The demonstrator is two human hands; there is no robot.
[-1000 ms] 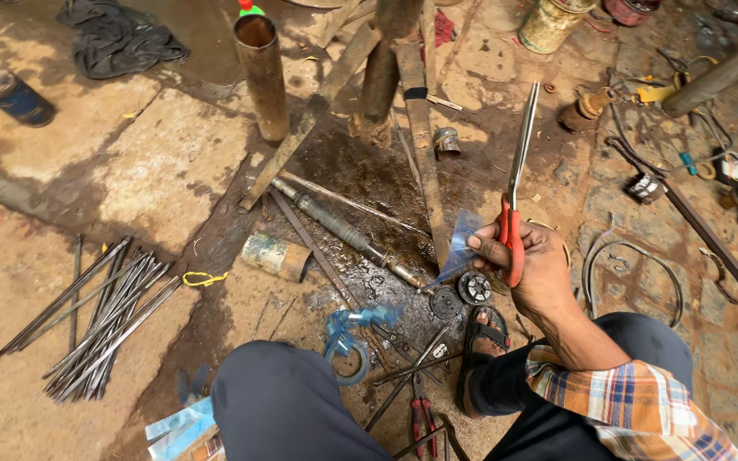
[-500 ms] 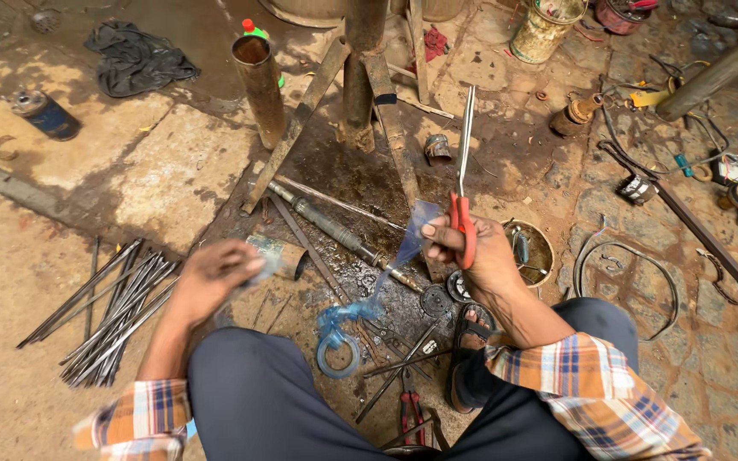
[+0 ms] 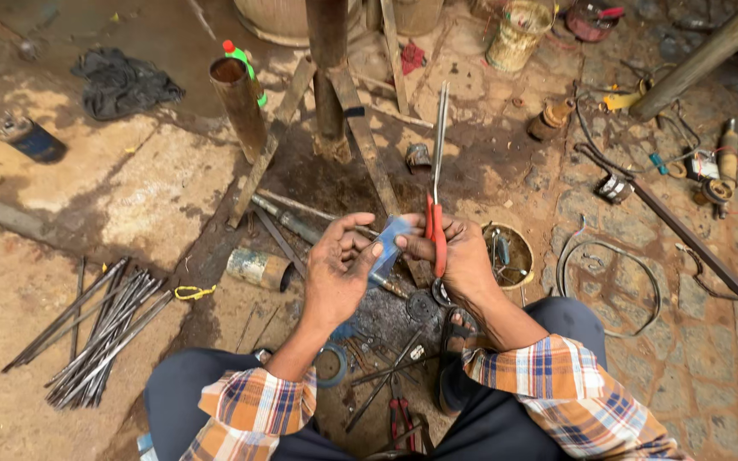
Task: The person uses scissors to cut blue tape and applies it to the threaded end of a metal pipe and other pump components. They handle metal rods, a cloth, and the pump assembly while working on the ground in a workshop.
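- A small pale blue translucent strip of plastic film (image 3: 389,243) sits between the two hands, above the dark oily patch of ground in front of the person's knees.
- The left hand (image 3: 337,271) pinches the strip's lower end with curled fingers.
- The right hand (image 3: 457,259) grips the strip's upper end with thumb and forefinger, and the same hand is wrapped around long scissors with red handles and thin steel blades (image 3: 436,183), whose blades point up and away from the person.
- Just right of the right hand lies a shallow round rusty metal tin (image 3: 518,256) holding small parts.
- Left of the left hand a short dented metal can (image 3: 258,268) lies on its side.
- Farther left, a bundle of thin dark metal rods (image 3: 100,329) lies on the sandy ground, with a small yellow loop of wire (image 3: 191,292) beside it.
- A rusty upright metal pipe (image 3: 238,107) stands beyond the hands.
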